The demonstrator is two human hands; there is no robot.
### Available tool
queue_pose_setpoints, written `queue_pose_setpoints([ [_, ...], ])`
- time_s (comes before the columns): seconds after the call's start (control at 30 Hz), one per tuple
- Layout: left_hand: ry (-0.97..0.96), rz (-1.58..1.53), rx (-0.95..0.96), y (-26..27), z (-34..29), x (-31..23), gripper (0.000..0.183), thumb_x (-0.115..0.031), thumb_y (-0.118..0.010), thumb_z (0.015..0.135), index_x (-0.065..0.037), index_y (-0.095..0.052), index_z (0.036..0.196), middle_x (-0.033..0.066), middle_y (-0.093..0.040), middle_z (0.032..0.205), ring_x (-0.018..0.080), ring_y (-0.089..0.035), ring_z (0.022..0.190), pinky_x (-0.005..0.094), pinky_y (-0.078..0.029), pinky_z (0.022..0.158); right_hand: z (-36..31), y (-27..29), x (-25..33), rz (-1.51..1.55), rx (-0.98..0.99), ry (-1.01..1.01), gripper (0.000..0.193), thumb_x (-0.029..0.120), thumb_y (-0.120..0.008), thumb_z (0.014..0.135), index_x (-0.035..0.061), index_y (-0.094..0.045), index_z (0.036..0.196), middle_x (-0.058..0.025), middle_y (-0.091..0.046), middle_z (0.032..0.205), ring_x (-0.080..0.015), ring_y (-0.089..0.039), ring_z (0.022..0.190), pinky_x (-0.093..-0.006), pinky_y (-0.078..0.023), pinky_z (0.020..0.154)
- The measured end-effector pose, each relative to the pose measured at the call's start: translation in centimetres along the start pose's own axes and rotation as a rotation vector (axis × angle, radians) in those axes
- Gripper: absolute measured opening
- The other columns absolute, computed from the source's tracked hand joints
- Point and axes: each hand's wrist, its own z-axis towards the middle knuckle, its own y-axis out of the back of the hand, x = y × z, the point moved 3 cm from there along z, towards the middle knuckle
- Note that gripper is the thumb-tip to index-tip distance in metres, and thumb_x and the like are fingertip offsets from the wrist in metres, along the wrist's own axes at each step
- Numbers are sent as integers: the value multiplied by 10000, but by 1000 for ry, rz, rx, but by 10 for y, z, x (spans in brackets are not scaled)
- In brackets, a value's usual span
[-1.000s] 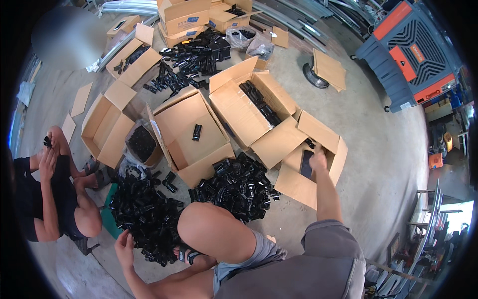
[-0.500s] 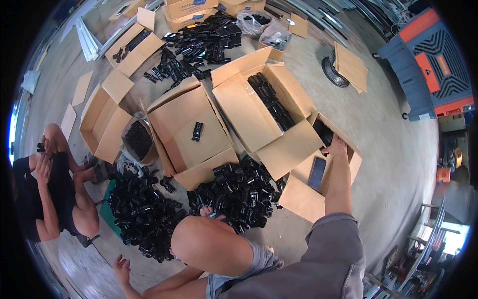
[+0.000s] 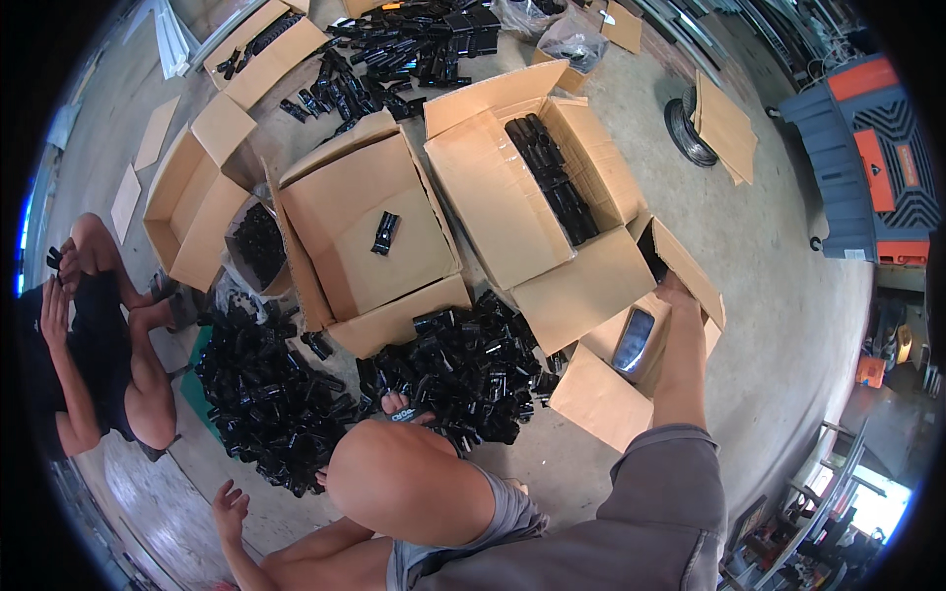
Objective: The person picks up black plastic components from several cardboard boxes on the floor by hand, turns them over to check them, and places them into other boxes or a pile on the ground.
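Observation:
My right hand (image 3: 677, 290) is deep inside a small opened cardboard box (image 3: 603, 396) at the right, its fingers hidden behind the flap and wall. Dark contents (image 3: 647, 254) show at that box's far end. Beside my wrist a dark smartphone (image 3: 634, 340) lies in the same box. My left hand (image 3: 232, 507) hangs in the air at the lower left, fingers apart and holding nothing. Nearest to it is a heap of glossy black plastic fittings (image 3: 266, 394); a second heap of black fittings (image 3: 473, 379) lies in front of my knee.
A large carton (image 3: 355, 227) holds one black piece (image 3: 385, 233); another carton (image 3: 483, 197) holds rows of black parts (image 3: 552, 177). At left a seated person (image 3: 99, 345) handles a small black piece. A grey-orange tool chest (image 3: 857, 163) and coiled wire (image 3: 687, 131) stand right.
My right hand has reached deeper into the small box, so its fingers are now hidden. The whole view has shifted slightly. My left hand stays raised and empty.

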Motion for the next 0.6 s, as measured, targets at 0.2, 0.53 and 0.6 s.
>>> queue_pose_setpoints([
  [0.2, -15, 18, 23, -11, 7, -22, 641, -98, -726, 818, -24, -504, 1415, 223, -666, 1192, 151, -632, 753, 265, -495, 593, 1, -49, -58, -87, 30, -142, 987, 686, -626, 768, 109, -350, 1519, -137, -382, 1560, -304, -298, 1463, -445, -246, 1207],
  [0.53, -46, 22, 61, 5, 10, -21, 599, -107, -703, 865, -25, -497, 1421, 185, -662, 1187, 138, -627, 808, 257, -501, 647, -31, -28, -25, -33, 60, -151, 903, 440, -784, 664, 20, -470, 1399, -216, -496, 1440, -331, -430, 1380, -429, -355, 1141],
  [0.6, -80, -29, 40, 7, -12, -26, 603, -112, -700, 876, -36, -486, 1434, 195, -640, 1226, 172, -630, 914, 279, -516, 746, -46, -9, 1, 29, 61, -227, 867, 379, -812, 650, -7, -498, 1360, -228, -547, 1370, -337, -497, 1307, -419, -402, 1095],
])
